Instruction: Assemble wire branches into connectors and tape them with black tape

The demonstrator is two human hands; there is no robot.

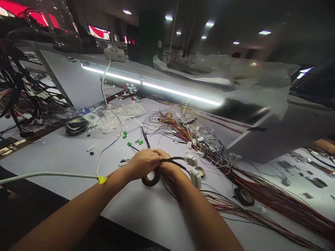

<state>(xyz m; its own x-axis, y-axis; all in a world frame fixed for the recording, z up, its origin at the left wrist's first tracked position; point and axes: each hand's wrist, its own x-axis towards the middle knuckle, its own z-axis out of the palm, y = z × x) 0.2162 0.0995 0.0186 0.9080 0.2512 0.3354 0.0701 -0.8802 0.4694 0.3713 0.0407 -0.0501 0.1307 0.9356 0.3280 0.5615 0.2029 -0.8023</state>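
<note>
My left hand (pixel 143 163) is closed round a wire harness, its fingers overlapping my right hand (pixel 168 165). The right hand is closed at the same spot, its fingertips largely hidden behind the left. Dark-sleeved wires (pixel 174 159) leave the hands toward the right and end in white connectors (pixel 195 177) above my right forearm. Beneath the hands hangs a roll of dark tape (pixel 151 182); which fingers touch it is hidden. Beyond the hands, a black-sleeved branch (pixel 145 136) extends away, and a green connector (pixel 129 144) ends another branch.
A tangle of coloured wires (pixel 180 130) runs to the right, near another tape roll (pixel 244 196). Plastic bags (pixel 131 110) and a black coil (pixel 76 125) lie at left. A pale cable (pixel 52 174) passes by my left forearm. A lit tube (pixel 180 94) spans the back.
</note>
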